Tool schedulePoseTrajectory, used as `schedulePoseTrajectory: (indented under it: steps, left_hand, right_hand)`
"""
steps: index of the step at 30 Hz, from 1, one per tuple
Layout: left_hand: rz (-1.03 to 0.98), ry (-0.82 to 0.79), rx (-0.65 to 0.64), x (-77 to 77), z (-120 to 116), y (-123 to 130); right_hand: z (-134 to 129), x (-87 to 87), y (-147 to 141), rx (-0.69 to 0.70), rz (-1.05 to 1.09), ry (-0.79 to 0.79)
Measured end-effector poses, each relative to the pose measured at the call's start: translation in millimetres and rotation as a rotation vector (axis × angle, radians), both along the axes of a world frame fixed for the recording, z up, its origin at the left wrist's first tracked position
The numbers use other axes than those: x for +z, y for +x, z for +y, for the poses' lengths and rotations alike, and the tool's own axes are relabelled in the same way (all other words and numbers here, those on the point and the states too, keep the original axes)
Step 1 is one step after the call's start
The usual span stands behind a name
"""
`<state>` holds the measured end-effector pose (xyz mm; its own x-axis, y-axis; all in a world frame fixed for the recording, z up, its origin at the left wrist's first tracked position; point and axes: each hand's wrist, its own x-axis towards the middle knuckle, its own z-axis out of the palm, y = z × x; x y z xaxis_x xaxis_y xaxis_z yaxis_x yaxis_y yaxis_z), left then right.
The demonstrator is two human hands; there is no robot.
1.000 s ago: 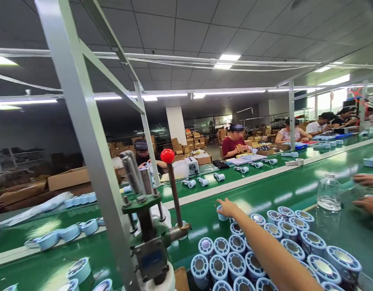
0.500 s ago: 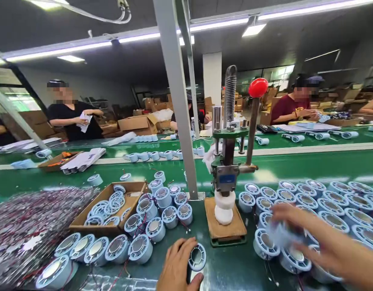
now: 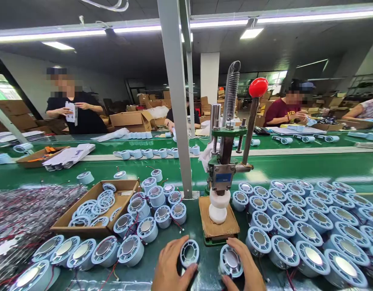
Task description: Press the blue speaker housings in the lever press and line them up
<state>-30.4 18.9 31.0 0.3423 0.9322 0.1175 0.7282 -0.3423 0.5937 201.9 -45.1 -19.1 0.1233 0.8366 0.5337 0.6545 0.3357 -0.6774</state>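
Note:
At the bottom centre, my left hand [image 3: 172, 264] curls its fingers and thumb around a light blue ring-topped part [image 3: 189, 254]. Just to the right, my right hand [image 3: 245, 264] grips a blue round housing [image 3: 231, 261] with a silver disc in its top. Both parts are in front of the hand press [image 3: 224, 178], which has a red knob [image 3: 258, 87] on its lever and white round blocks [image 3: 218, 206] over a brown base pad [image 3: 219, 230]. Rows of similar blue housings [image 3: 285, 250] stand to the right of my right hand.
A cardboard box [image 3: 95, 231] of blue rings is on the left, with more housings [image 3: 130, 249] around it. Wired metal parts [image 3: 25, 226] are piled at far left. A grey post [image 3: 177, 101] rises behind the bench. People work across the green conveyor [image 3: 113, 173].
My right hand has moved left from the right-hand rows, bringing a blue housing in front of the press. My left hand still holds its part. The view has shifted slightly.

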Motion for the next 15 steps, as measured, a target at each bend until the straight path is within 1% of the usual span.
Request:
schedulePoseTrajectory:
  steps: [1,3,6,8,11,15]
  left_hand:
    - [-0.055,-0.027,0.000,2.6,-1.6,7.6]
    - [-0.117,-0.062,-0.071,9.8,-6.8,27.1]
    - [-0.111,-0.033,-0.184,19.3,-13.8,56.9]
    - [-0.101,-0.016,-0.220,20.4,-14.8,69.2]
    - [-0.134,-0.012,-0.211,12.8,-12.5,72.5]
    - [-0.292,0.065,-0.133,-6.4,-12.4,65.3]
  right_hand:
    - [0.2,-6.1,-6.0,-0.028,0.028,0.021]
    - [2.7,-13.4,-16.7,-0.026,0.082,0.045]
    - [7.4,-16.2,-25.5,0.025,0.160,0.053]
    - [8.9,-16.6,-27.4,0.023,0.187,0.046]
    - [9.2,-18.3,-29.8,-0.033,0.192,0.032]
    - [9.5,-21.1,-36.0,-0.061,0.201,0.058]
